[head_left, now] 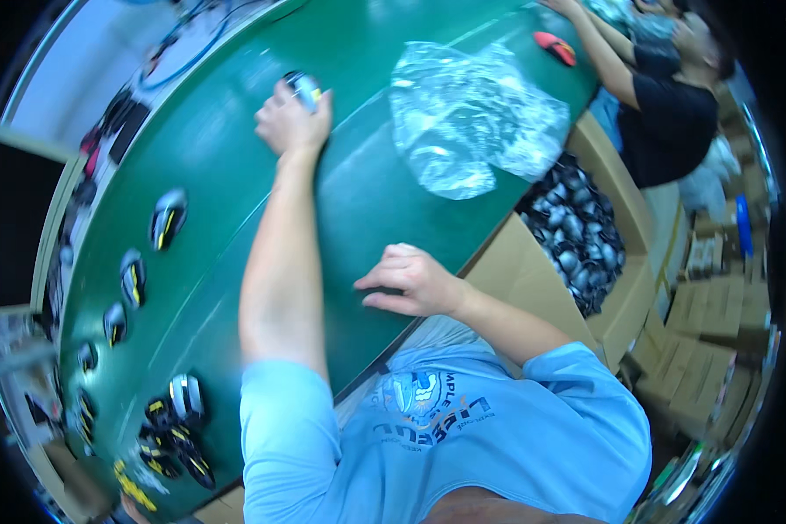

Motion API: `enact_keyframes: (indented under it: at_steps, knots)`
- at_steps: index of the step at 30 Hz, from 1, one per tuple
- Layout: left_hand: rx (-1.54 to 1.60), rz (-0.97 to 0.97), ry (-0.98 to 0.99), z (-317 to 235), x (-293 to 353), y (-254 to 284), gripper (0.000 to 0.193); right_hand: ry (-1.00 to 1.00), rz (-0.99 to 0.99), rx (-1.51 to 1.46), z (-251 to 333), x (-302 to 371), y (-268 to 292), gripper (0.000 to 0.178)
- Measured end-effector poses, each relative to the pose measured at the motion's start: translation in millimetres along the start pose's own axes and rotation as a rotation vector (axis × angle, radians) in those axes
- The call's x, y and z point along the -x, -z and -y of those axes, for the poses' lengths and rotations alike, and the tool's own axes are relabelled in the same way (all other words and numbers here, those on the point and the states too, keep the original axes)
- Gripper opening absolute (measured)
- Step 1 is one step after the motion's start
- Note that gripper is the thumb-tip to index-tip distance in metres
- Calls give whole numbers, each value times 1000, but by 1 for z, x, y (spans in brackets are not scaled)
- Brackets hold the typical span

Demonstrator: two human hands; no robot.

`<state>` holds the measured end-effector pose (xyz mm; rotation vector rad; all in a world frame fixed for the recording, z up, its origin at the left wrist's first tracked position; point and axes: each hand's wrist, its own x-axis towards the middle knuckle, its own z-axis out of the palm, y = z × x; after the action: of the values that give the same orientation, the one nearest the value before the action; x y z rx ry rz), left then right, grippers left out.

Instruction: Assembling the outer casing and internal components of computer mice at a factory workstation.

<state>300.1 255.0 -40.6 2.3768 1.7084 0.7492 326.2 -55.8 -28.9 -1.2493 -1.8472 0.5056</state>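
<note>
On the green work surface point(367, 175), my left hand point(290, 122) reaches far forward, its fingers wrapped round a computer mouse point(304, 91) in grey and black with a yellow stripe. Bent in front of my body, my right hand point(410, 281) hovers over the near edge. Its index finger and thumb stick out apart, and nothing shows between them. A crumpled transparent plastic bag point(472, 118) lies to the right of my left hand. Similar mice form a spaced row along the left side, among them one mouse point(168, 218) and a second mouse point(133, 278).
At the lower left sits a cluster of mice point(183, 397). An open cardboard box point(533, 271) full of grey-black mouse shells point(576, 231) stands at the right edge. Beyond it a person in black point(672, 122) works near a red mouse point(555, 49). Cartons point(699, 375) are stacked behind.
</note>
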Motion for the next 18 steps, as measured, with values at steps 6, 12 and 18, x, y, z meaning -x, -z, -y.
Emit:
enact_keyframes:
  at_steps: [6, 12, 18]
  knots:
    - [762, 174, -67, 82, 19, 19, 80, 75, -197, -9, -5, 18, 25, 20]
    - [526, 263, -352, 146, 168, 137, 78, -710, -716, 440, -89, 152, 159, 13]
    - [333, 300, -352, 174, 239, 183, 77, -896, 2, 718, -189, 271, 177, 43]
